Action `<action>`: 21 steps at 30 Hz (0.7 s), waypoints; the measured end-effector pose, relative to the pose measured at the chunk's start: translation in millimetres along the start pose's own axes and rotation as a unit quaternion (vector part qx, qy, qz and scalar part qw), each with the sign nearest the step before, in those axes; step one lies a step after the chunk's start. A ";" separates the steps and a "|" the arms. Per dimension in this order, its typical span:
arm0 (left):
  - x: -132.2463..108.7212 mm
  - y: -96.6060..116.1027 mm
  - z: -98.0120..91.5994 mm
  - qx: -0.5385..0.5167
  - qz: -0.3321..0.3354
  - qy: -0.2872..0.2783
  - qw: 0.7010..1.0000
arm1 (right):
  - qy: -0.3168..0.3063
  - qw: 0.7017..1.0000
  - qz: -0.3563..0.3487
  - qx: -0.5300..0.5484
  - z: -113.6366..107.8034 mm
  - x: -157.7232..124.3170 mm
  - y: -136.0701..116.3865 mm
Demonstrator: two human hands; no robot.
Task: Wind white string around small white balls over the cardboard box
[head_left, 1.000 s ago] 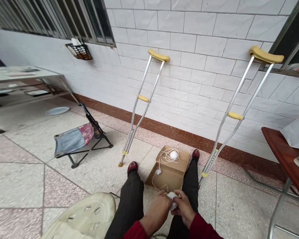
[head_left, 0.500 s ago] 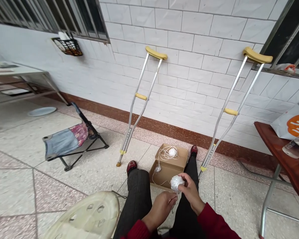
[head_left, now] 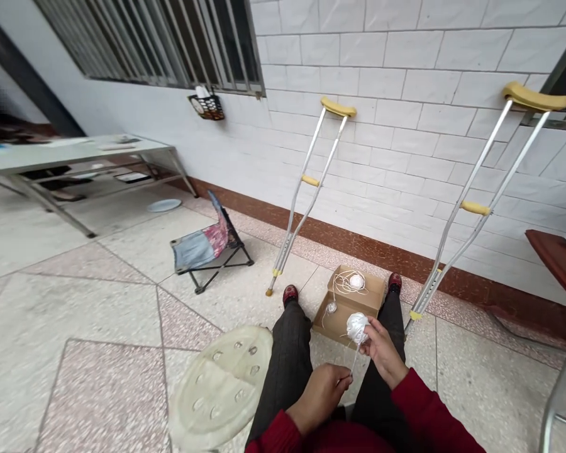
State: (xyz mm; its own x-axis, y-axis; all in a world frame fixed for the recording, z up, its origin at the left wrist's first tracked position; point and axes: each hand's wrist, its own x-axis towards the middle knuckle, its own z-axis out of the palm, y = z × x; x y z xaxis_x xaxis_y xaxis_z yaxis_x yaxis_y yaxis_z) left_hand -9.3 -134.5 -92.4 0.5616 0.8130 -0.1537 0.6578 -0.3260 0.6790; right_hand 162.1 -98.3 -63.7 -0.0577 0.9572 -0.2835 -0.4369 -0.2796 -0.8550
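My right hand is shut on a white ball of cord, which sits at its fingertips above my right knee. A thin strand runs down from the ball to my left hand, which pinches it between the fingers. Just beyond the hands, an open cardboard box lies on the floor between my feet. Inside it are loose white cord and a small white ball, with a smaller round coil near the front flap.
Two aluminium crutches lean on the tiled wall either side of the box. A folding stool stands to the left, a round plastic seat pad by my left leg, and a metal-legged table further back.
The view has swung left, shifting everything rightward. My hands have moved farther apart, with the ball held in my right hand and the strand stretched down to my left.
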 end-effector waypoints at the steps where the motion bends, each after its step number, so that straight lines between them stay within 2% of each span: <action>1: -3.2 -0.3 -0.5 -0.004 -0.003 0.005 1.000 | -0.009 1.000 0.007 0.013 2.3 -1.0 -2.3; 4: -3.1 -1.1 -3.0 -0.012 0.006 0.018 1.000 | -0.025 0.999 -0.008 0.033 6.5 -0.7 -14.8; 8: 9.9 -7.1 -1.9 -0.027 0.029 0.009 0.999 | -0.013 0.998 -0.046 0.041 2.4 3.3 -31.6; 12: 23.9 -22.2 0.6 -0.044 0.014 -0.007 0.999 | 0.010 0.998 -0.024 0.061 -5.2 -0.8 -36.1; 17: 43.9 -35.3 -13.1 -0.102 -0.032 -0.009 0.994 | -0.055 0.996 0.004 0.074 -2.0 -10.8 -39.7; 19: 49.1 -35.2 -18.9 -0.122 -0.028 -0.010 0.992 | -0.045 0.996 -0.006 0.079 -0.5 -5.3 -45.0; 21: 50.3 -34.3 -20.2 -0.135 -0.009 -0.024 0.991 | -0.004 0.997 -0.017 0.073 -1.3 5.1 -53.2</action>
State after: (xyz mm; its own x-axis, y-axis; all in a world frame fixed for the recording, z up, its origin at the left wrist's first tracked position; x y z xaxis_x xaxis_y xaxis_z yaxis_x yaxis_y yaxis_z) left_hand -13.7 -72.7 -108.8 0.5778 0.7921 -0.1968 0.5138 -0.1656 0.8418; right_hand 186.2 -78.6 -20.3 -0.0483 0.9669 -0.2507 -0.5646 -0.2334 -0.7917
